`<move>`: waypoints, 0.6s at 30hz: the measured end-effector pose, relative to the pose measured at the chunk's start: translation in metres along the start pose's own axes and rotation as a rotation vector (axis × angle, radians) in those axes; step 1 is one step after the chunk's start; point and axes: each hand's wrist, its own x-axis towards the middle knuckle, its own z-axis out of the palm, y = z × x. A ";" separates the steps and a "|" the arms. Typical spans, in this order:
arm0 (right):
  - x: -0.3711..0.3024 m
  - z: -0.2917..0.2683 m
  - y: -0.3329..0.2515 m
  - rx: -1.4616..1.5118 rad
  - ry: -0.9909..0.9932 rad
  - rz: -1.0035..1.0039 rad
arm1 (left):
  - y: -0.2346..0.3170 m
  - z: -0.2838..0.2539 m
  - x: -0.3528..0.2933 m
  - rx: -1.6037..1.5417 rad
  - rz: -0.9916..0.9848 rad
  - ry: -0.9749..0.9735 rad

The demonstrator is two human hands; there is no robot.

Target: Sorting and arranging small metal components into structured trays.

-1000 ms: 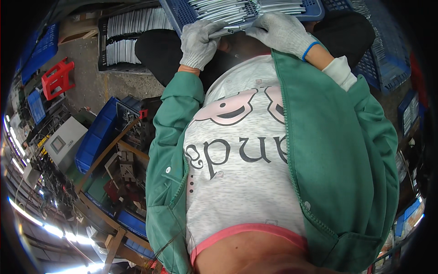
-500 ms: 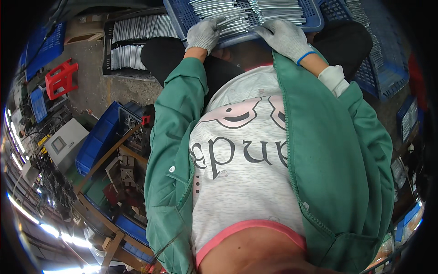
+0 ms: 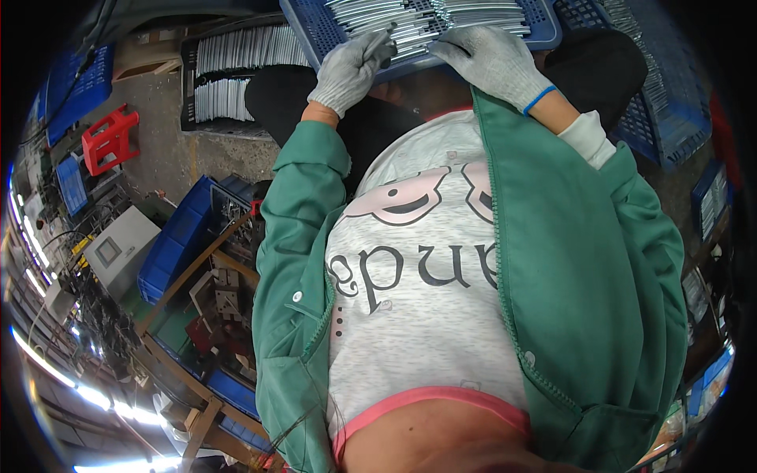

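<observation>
Both my hands wear grey knitted gloves and are at the near side of a blue plastic crate [image 3: 544,35]. Thin silvery metal rods [image 3: 481,17] lie in it in two rows. My left hand [image 3: 347,75] is closed over the crate's near left part, with the end of a metal rod [image 3: 389,30] showing at its fingers. To its right, my right hand [image 3: 497,67] is at the near rim. Its fingertips point left toward the rod ends and are bent together; whatever they hold is hidden.
A black crate [image 3: 188,87] with two rows of rods lies on the floor at left, a red stool [image 3: 110,140] beyond it. Another blue crate [image 3: 670,118] with rods stands at right. A blue bin [image 3: 169,244] and a grey control box [image 3: 118,244] are at lower left.
My left hand has drawn back slightly toward me and to the left, turning with the rod. My right hand has shifted slightly left along the crate's rim.
</observation>
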 end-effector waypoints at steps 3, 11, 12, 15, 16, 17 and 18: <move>-0.002 -0.003 -0.005 0.010 -0.021 -0.006 | 0.003 -0.001 -0.005 -0.032 0.095 0.005; -0.010 -0.010 -0.009 -0.044 0.059 -0.161 | 0.019 -0.004 -0.009 0.135 0.315 0.142; -0.010 -0.012 -0.012 -0.046 0.045 -0.163 | 0.019 -0.005 -0.011 0.163 0.347 0.146; -0.005 -0.013 -0.014 -0.076 0.003 -0.132 | 0.021 -0.002 -0.015 0.169 0.326 0.160; -0.003 -0.013 -0.013 -0.091 -0.018 -0.115 | 0.022 0.000 -0.016 0.171 0.315 0.166; -0.002 -0.012 -0.013 -0.105 -0.039 -0.098 | 0.022 0.001 -0.017 0.174 0.304 0.172; -0.002 -0.011 -0.012 -0.105 -0.040 -0.099 | 0.021 0.001 -0.017 0.173 0.303 0.172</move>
